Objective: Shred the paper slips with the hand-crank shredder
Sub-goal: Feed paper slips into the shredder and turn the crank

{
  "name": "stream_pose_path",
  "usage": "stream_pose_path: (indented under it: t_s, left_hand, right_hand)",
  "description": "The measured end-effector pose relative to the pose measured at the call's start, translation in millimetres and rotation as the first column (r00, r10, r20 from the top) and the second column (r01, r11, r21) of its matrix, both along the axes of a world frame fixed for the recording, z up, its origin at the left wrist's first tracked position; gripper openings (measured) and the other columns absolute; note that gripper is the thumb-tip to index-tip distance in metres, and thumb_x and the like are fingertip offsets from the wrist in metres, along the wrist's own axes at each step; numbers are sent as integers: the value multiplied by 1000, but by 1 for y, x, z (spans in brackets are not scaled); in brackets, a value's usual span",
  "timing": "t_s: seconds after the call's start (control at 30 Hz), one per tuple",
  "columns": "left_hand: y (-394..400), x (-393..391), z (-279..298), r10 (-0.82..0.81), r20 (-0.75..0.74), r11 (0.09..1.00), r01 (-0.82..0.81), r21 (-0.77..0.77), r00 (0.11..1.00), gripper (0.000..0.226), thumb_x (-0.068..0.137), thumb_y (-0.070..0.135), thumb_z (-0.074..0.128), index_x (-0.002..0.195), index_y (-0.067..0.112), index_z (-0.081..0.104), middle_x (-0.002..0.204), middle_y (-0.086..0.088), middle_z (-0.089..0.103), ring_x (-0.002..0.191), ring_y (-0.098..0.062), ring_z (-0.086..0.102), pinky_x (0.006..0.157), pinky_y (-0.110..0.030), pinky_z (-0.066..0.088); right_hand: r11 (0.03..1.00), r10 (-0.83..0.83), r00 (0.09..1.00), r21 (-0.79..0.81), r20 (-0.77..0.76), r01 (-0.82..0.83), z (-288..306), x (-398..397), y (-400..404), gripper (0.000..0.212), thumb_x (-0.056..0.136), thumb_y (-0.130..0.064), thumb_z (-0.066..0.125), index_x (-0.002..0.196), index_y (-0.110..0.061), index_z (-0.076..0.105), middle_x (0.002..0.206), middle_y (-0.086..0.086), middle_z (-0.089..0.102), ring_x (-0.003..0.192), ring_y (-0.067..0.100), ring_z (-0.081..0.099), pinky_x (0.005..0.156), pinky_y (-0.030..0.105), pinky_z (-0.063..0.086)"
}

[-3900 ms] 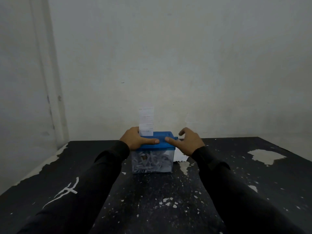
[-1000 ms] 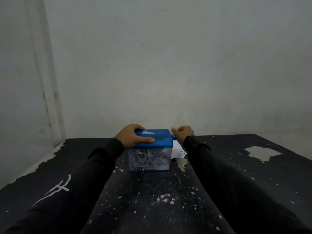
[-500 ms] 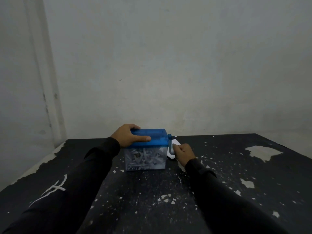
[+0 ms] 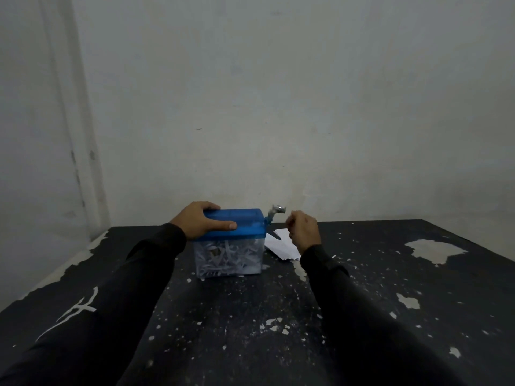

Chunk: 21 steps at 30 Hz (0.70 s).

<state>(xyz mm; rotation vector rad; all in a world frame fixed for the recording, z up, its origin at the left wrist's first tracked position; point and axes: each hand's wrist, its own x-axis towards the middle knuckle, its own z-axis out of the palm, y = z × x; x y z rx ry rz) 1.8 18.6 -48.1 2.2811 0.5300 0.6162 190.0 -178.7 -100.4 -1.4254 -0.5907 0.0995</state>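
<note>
Shredder (image 4: pixel 231 240): your blue-lidded box stands upright on the desk (image 4: pixel 278 316), its clear bin packed with white shreds.
Crank (image 4: pixel 274 212): it sticks up at the lid's right end, grey knob on top.
Paper slips (image 4: pixel 281 246): your white slips lie flat just right of the shredder.

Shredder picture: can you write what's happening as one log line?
left hand: grips shredder lid | right hand: curled, just off crank | bin: shreds inside | paper slips: beside shredder
</note>
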Motion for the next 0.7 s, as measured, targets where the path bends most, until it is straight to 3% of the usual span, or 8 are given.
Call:
stream_pose_path:
  t_s: [0.07,0.1,0.17,0.2,0.33,0.5,0.7]
  left_hand:
    - [4,-3,0,11,6,1000,-11,-6,1000,113,33,88,78,124,22,65,119,3,64,106,-18,61,95,-34,46]
    - [6,-5,0,12,7,1000,-12,-12,1000,112,33,89,78,123,24,65,118,4,64,106,-17,61,96,-35,46]
    - [8,-7,0,12,16,1000,-12,-20,1000,115,32,90,78,124,23,65,120,4,64,107,-17,61,98,-36,47]
    - [8,-7,-1,14,19,1000,-14,-20,1000,116,33,88,78,127,22,65,121,3,63,108,-18,60,97,-36,47]
    - [7,-8,-3,12,17,1000,-12,-18,1000,115,39,84,78,132,19,63,124,2,61,110,-20,59,94,-34,43]
    - [8,-8,-3,21,16,1000,-20,-15,1000,118,37,86,77,133,19,63,126,1,61,111,-20,59,94,-33,43]
    - [11,-7,-5,14,12,1000,-14,-19,1000,119,37,88,77,133,20,62,126,1,62,111,-20,60,95,-34,45]
  right_hand:
    - [922,-104,958,-335,265,193,-25,12,-2,23,93,-32,65,75,-19,63,78,-1,62,76,18,55,75,36,50]
    - [814,-61,936,-526,345,247,-36,16,-3,20,89,-44,69,90,-23,70,98,-1,66,97,20,59,92,41,51]
    - [574,75,916,-768,394,284,-48,22,-5,46,85,-60,70,119,-30,68,132,0,57,131,28,45,114,49,34]
    - [517,105,918,-810,382,278,-49,22,-5,51,85,-62,68,125,-30,66,139,1,54,136,30,39,116,51,29]
    - [480,111,870,-792,481,377,-47,19,-5,34,98,-48,57,122,-28,71,132,8,62,130,29,43,111,46,34]
    - [431,120,789,-748,602,505,-46,17,-7,33,105,-32,43,117,-18,70,123,9,65,121,31,50,105,46,40]
    - [494,25,748,-659,663,568,-40,24,-12,22,103,-23,51,118,-13,63,124,8,60,117,30,52,98,44,49]
